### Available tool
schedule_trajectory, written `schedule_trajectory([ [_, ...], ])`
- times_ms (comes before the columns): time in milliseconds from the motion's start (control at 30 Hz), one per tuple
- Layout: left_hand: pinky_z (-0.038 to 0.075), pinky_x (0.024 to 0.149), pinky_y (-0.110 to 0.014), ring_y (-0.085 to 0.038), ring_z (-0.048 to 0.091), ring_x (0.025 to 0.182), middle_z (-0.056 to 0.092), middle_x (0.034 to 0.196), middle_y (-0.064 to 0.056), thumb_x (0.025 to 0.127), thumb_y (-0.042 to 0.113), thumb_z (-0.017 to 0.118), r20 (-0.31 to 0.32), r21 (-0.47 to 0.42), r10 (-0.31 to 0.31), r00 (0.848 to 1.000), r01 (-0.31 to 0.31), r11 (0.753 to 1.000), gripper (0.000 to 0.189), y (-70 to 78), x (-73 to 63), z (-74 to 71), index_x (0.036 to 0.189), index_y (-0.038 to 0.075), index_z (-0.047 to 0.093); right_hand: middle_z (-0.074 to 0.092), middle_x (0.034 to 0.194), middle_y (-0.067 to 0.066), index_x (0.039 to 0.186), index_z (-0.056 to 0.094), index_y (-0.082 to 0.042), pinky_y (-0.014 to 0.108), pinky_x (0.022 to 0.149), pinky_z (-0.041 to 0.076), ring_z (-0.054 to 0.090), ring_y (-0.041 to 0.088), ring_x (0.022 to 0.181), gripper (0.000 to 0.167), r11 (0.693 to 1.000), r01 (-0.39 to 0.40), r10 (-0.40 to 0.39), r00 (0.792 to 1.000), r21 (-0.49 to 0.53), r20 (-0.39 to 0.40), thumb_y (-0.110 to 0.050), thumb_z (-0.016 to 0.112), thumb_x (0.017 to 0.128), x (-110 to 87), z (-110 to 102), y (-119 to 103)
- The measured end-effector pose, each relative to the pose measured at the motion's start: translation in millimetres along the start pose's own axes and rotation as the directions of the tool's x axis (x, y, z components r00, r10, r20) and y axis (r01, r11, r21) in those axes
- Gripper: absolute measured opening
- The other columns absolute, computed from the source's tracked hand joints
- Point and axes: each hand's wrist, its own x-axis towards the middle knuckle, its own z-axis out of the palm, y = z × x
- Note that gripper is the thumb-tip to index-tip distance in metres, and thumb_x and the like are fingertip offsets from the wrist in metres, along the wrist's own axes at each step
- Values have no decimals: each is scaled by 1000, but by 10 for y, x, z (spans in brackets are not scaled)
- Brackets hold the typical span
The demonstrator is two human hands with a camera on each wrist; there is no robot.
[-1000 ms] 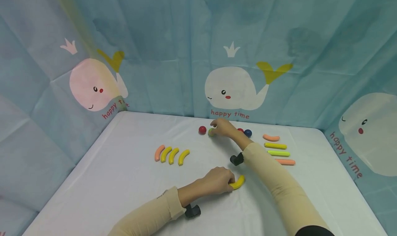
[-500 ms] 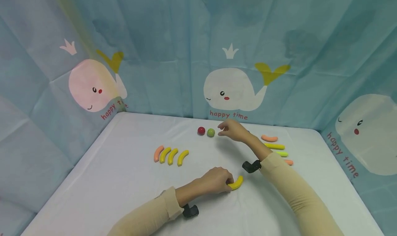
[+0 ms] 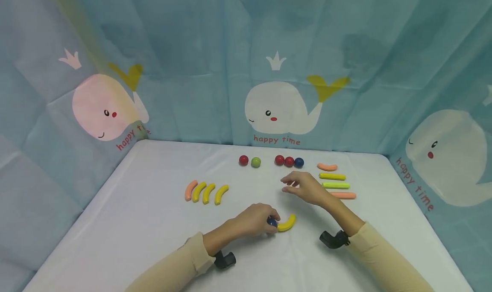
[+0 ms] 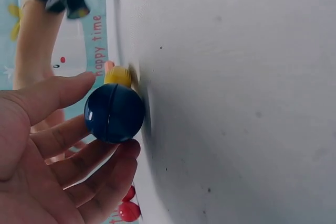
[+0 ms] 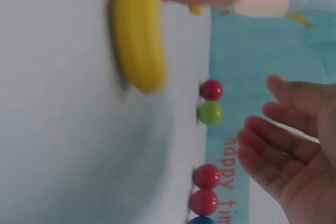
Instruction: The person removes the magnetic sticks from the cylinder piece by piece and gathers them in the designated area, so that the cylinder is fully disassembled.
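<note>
In the head view my left hand [image 3: 255, 220] is around a blue ball [image 3: 271, 222] on the table, beside one end of a yellow toy banana [image 3: 287, 223]. In the left wrist view the thumb stands apart from the blue ball [image 4: 114, 113], and loosely bent fingers lie behind and below it. Whether a fingertip touches it, I cannot tell. My right hand [image 3: 309, 188] is in the air with relaxed fingers and holds nothing. Farther back, a red ball [image 3: 244, 160] and a green ball [image 3: 256, 162] sit side by side.
Two red balls [image 3: 284, 161] and another blue ball [image 3: 299, 162] form a row at the back. Several coloured sticks [image 3: 332, 176] lie at the right, under a curved orange piece [image 3: 327, 167]. More bananas [image 3: 209, 193] and an orange curved piece [image 3: 190, 190] lie left.
My right hand has left the green ball and come right and nearer. My left fingers have spread from the banana's end, and the blue ball between them now shows.
</note>
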Motion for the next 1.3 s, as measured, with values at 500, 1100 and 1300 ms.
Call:
schedule_trajectory([
  [500,52,76,-19,-6,60,89,72,108,2,81,29,79,-13,-60,-62,998,61,996,35,-37,-67,3,113,14,72,70,103,-4,104,75,-13,30,86,55,62,12,96,20,972,181,-152,971,-150,184,-19,75,85,-607,347,-118],
  [1100,51,71,-18,-4,58,83,71,104,1,80,27,80,-1,-103,-81,997,81,991,34,-65,-56,11,110,13,73,73,91,-6,97,77,-13,20,77,55,64,6,86,17,898,332,-304,942,-289,138,-11,78,80,-660,466,-149],
  [1300,51,71,-21,-7,57,81,71,102,1,80,27,80,-1,-131,-91,996,90,987,34,-141,1,-121,109,11,74,73,91,-5,96,77,-12,22,78,56,65,7,87,16,894,326,-300,945,-308,127,-11,78,80,-647,468,-132],
])
